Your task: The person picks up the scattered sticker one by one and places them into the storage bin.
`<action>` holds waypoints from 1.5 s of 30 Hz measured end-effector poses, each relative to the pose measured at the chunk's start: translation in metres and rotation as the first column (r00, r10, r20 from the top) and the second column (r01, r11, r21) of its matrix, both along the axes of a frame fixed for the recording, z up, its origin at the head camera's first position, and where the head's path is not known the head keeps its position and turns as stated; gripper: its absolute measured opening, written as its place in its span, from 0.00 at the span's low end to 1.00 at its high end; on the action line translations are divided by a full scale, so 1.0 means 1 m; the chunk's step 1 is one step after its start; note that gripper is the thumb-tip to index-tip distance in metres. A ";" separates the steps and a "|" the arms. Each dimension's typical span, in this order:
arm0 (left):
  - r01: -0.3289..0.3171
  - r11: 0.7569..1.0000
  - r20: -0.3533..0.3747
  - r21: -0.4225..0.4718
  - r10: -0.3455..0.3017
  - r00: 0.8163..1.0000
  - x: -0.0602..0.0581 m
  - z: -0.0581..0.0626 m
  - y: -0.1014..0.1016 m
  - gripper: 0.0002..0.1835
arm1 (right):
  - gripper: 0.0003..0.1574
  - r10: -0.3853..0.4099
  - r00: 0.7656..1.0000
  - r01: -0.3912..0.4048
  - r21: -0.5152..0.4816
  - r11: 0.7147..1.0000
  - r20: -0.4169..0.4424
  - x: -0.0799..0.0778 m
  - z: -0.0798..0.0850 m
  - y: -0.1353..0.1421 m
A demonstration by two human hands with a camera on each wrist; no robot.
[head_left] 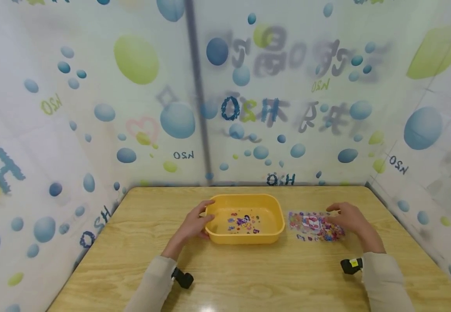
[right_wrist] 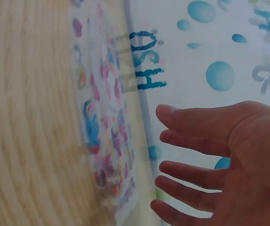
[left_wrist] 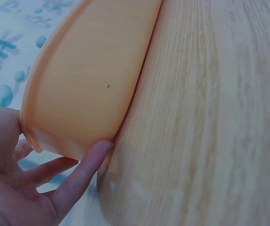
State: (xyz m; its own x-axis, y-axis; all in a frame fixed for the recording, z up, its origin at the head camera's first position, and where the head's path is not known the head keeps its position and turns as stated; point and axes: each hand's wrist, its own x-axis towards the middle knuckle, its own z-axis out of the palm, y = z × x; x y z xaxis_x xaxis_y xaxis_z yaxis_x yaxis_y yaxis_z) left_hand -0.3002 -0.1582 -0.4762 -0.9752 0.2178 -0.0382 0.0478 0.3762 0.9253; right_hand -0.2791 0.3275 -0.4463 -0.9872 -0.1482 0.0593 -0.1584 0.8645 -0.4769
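A yellow plastic basin (head_left: 245, 238) stands on the table with several small colourful pieces (head_left: 244, 222) scattered on its floor. My left hand (head_left: 194, 222) holds the basin by its left end, thumb at the rim. In the left wrist view, other fingers (left_wrist: 85, 172) of that hand lie against the outer wall. Right of the basin lies a flat, clear bag (head_left: 315, 226) filled with small multicoloured pieces and bearing a white label. Over the bag's right part is my right hand (head_left: 348, 217), its fingers spread apart and gently bent. Nothing is in its grasp in the right wrist view.
The wooden table (head_left: 244, 277) carries both things. Behind it and along both sides hang pale curtains (head_left: 248, 143) with blue and green bubble prints. Each wrist wears a small black camera, one (head_left: 182, 278) on the left and another (head_left: 352, 265) on the right.
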 end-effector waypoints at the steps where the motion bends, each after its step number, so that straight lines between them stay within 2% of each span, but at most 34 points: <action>1: 0.000 1.000 -0.005 0.000 0.000 1.000 0.000 0.000 0.000 0.27 | 0.25 0.001 1.000 -0.001 0.010 1.000 0.007 -0.001 -0.001 0.002; 3: -0.007 1.000 -0.005 -0.003 0.007 1.000 0.001 0.003 0.001 0.27 | 0.28 -0.003 1.000 0.002 0.030 1.000 0.031 -0.003 -0.005 0.006; 6: 0.010 1.000 -0.003 -0.008 -0.010 1.000 0.011 0.017 0.003 0.28 | 0.31 -0.010 0.998 0.008 0.034 0.999 0.067 -0.003 -0.011 0.011; 7: 0.011 1.000 -0.004 -0.012 -0.011 1.000 0.012 0.017 0.003 0.28 | 0.33 -0.016 0.996 0.013 0.032 0.999 0.082 -0.003 -0.014 0.012; 10: 0.005 1.000 -0.002 -0.021 -0.005 1.000 0.011 0.013 0.003 0.28 | 0.35 -0.027 0.994 0.025 0.020 0.999 0.105 -0.002 -0.019 0.014; 13: -0.014 1.000 -0.011 -0.026 0.013 1.000 0.002 -0.003 0.002 0.27 | 0.38 -0.034 0.991 0.033 0.013 0.999 0.126 -0.001 -0.023 0.014; 20: -0.002 1.000 0.007 -0.023 0.002 1.000 0.001 -0.004 0.002 0.26 | 0.34 -0.016 0.997 0.009 0.079 0.997 0.081 -0.002 -0.034 0.014; 26: 0.007 1.000 -0.003 -0.030 -0.007 1.000 0.000 -0.002 0.000 0.26 | 0.35 -0.026 0.997 0.018 0.096 0.995 0.079 -0.003 -0.031 0.010; 33: -0.006 1.000 -0.003 0.005 0.006 1.000 0.000 -0.002 0.000 0.26 | 0.36 -0.030 0.997 0.021 0.116 0.993 0.076 -0.010 -0.024 0.008; 40: -0.005 1.000 -0.011 -0.002 0.005 1.000 -0.001 -0.005 0.000 0.26 | 0.34 -0.031 0.996 0.019 0.146 0.989 0.079 -0.007 -0.019 0.004; 45: -0.022 1.000 -0.006 -0.003 0.022 1.000 -0.001 -0.003 0.001 0.26 | 0.33 -0.037 0.997 0.025 0.154 0.988 0.071 -0.006 -0.016 0.001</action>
State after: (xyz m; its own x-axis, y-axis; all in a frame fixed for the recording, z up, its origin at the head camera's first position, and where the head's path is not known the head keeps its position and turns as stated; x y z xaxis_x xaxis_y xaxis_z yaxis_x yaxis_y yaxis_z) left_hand -0.3015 -0.1575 -0.4791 -0.9800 0.1965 -0.0327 0.0454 0.3802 0.9238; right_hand -0.2854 0.3282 -0.4622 -0.9923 -0.1190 -0.0346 -0.0997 0.9322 -0.3479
